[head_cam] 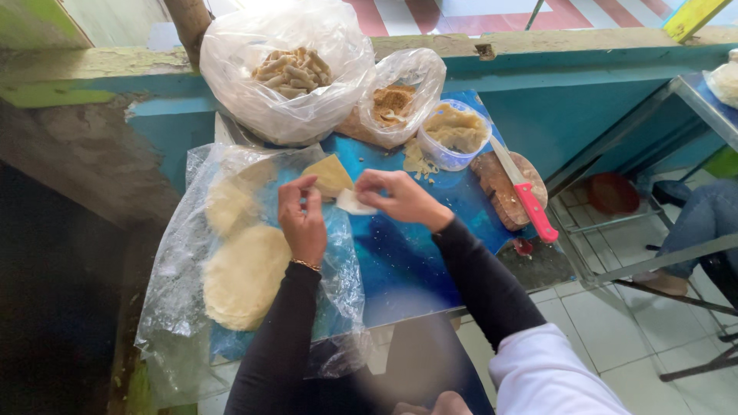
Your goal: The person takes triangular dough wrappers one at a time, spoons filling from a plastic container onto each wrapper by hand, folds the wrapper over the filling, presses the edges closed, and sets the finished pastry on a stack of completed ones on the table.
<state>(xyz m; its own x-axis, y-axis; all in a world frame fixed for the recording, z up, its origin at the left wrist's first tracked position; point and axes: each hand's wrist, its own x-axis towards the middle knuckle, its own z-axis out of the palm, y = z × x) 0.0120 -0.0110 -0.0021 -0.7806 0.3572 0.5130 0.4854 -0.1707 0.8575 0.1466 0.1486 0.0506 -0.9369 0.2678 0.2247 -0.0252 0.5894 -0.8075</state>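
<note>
**Presently: both hands on a thin wrapper over the blue table**

Both hands meet above the glossy blue tabletop (415, 253). The left hand (302, 223), with a gold bracelet at the wrist, has its fingers pinched narrow over the edge of a small pale, thin sheet of dough wrapper (352, 203). The right hand (400, 198) is curled over the same sheet from the other side, fingers closed on it. The wrapper lies between the two hands, at or just above the table surface; which cannot be told.

Handling judgement: the sheet looks light, limp and easily torn. It is best held by its edges with fingertips, not squeezed in the middle.

Just beyond the hands rests a yellowish folded triangular piece (330, 175). To the left, a stack of round pale flat dough sheets (242, 273) lies on a crumpled clear plastic bag (184, 307).

At the far edge stand a large clear bag of rolled tan pieces (290, 73), a smaller clear bag of brown crumbly filling (393, 101) and a round clear tub of beige paste (456, 132). A red-handled knife (523, 192) lies across a round wooden board (503, 196), well apart from the hands.

Surroundings: a rough wall painted blue and green, pale floor tiles, and a metal-framed stand to the right, where another person's leg shows.
</note>
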